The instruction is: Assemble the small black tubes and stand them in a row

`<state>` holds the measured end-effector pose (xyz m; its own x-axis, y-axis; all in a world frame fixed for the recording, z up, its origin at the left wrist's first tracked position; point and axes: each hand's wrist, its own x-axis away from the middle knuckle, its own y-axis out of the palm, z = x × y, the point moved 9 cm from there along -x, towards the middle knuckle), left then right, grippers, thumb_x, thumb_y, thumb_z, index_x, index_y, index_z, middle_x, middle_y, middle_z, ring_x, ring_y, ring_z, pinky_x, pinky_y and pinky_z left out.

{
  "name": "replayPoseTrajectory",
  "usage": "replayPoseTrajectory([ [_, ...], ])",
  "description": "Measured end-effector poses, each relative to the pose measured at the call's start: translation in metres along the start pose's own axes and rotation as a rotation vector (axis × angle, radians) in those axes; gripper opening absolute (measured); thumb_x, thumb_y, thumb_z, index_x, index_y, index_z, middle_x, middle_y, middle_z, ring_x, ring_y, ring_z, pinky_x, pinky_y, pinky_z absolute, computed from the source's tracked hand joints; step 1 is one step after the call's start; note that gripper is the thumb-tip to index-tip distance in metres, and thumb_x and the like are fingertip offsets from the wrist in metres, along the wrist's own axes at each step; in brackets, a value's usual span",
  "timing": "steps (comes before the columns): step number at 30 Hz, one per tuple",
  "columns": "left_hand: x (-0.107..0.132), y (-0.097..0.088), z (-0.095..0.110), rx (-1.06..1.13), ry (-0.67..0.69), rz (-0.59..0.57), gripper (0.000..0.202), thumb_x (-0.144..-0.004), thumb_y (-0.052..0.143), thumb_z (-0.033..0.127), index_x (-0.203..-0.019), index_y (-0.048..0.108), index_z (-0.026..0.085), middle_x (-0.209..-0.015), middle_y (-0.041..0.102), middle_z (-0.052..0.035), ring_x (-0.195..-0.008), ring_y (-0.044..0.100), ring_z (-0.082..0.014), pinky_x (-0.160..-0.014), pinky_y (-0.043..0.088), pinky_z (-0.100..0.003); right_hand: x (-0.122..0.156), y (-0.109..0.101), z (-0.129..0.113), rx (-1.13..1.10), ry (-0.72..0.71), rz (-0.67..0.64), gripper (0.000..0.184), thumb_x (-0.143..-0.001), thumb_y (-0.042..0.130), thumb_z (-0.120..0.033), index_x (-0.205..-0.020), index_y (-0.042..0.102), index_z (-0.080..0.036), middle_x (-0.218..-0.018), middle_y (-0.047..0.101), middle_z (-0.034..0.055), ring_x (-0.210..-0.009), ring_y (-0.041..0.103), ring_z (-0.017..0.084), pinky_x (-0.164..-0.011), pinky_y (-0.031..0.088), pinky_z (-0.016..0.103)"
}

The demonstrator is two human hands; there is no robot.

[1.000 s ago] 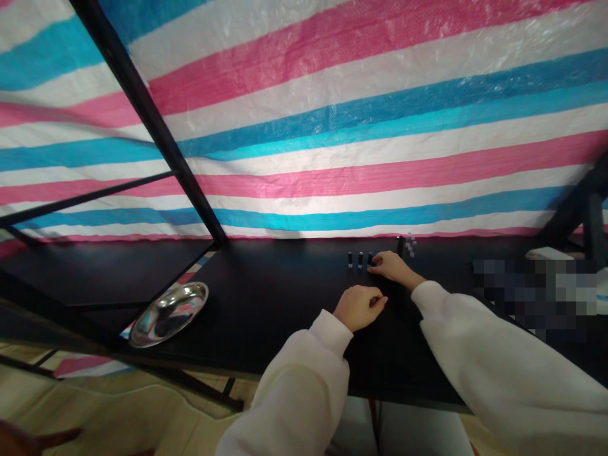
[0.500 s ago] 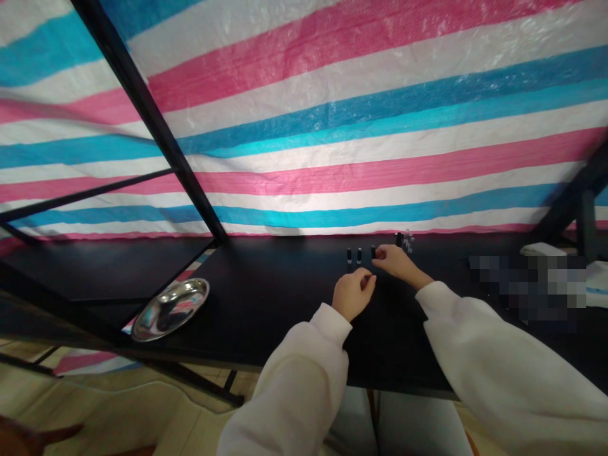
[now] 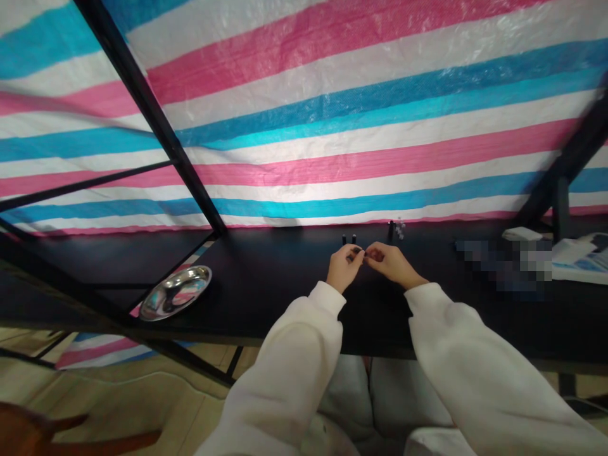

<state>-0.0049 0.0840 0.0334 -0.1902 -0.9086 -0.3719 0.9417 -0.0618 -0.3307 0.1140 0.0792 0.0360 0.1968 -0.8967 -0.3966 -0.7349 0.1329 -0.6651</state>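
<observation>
My left hand (image 3: 342,268) and my right hand (image 3: 389,261) meet fingertip to fingertip above the black table (image 3: 266,285). Between their pinched fingers is a small black cylinder (image 3: 365,254), mostly covered by the fingers. Just beyond my left hand stand two more small black cylinders (image 3: 349,239), side by side, their lower parts hidden by the hand. Farther back, past my right hand, another dark cylinder (image 3: 391,228) is beside a cluster of small clear pieces (image 3: 400,228).
A shiny oval metal dish (image 3: 175,293) lies to the left near the table's front edge. On the right are a blurred dark bundle (image 3: 496,266) and a white package (image 3: 579,259). Black metal posts (image 3: 152,114) and a striped tarp (image 3: 332,139) enclose the back.
My right hand has brought a black cylinder from the end of the row toward me. My left hand has risen to meet it, and both now touch it.
</observation>
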Motion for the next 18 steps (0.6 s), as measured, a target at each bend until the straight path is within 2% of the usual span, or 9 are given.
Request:
replayPoseTrajectory([
  [3,-0.003,-0.001,-0.009,0.139,-0.099,0.0,0.025,-0.075,0.054,0.035,-0.083,0.058,0.012,-0.064,0.058,-0.0002,-0.036,0.042,-0.0035,-0.036,0.032,-0.017,0.001,-0.003,0.012,-0.221,0.063,0.008,0.027,-0.07,0.058,-0.042,-0.079,0.058,-0.017,-0.065,0.057,0.0001,-0.054,0.049,0.01,-0.052,0.038,0.023],
  [8,-0.003,0.001,-0.014,0.336,-0.198,-0.015,0.028,-0.072,0.058,0.038,-0.081,0.057,0.011,-0.062,0.058,0.0005,-0.03,0.039,-0.0014,-0.032,0.027,-0.017,0.002,0.004,0.017,-0.528,0.172,-0.053,0.038,-0.067,0.06,-0.051,-0.08,0.055,-0.016,-0.063,0.059,0.0,-0.044,0.047,0.008,-0.04,0.035,0.02],
  [13,-0.002,0.001,-0.011,0.4,-0.222,-0.008,0.031,-0.07,0.061,0.038,-0.084,0.058,0.011,-0.061,0.058,0.001,-0.029,0.039,-0.0016,-0.031,0.022,-0.017,0.003,0.003,0.017,-0.717,0.232,-0.014,0.038,-0.062,0.067,-0.048,-0.078,0.055,-0.016,-0.071,0.064,0.0025,-0.048,0.053,0.009,-0.041,0.041,0.021],
  [18,-0.003,-0.007,-0.014,0.445,-0.231,0.075,0.03,-0.07,0.06,0.038,-0.083,0.056,0.011,-0.061,0.058,0.001,-0.029,0.039,-0.0018,-0.03,0.019,-0.017,0.004,0.0,0.025,-0.831,0.304,0.043,0.037,-0.058,0.071,-0.043,-0.078,0.055,-0.016,-0.072,0.064,0.0018,-0.048,0.053,0.008,-0.042,0.042,0.02],
])
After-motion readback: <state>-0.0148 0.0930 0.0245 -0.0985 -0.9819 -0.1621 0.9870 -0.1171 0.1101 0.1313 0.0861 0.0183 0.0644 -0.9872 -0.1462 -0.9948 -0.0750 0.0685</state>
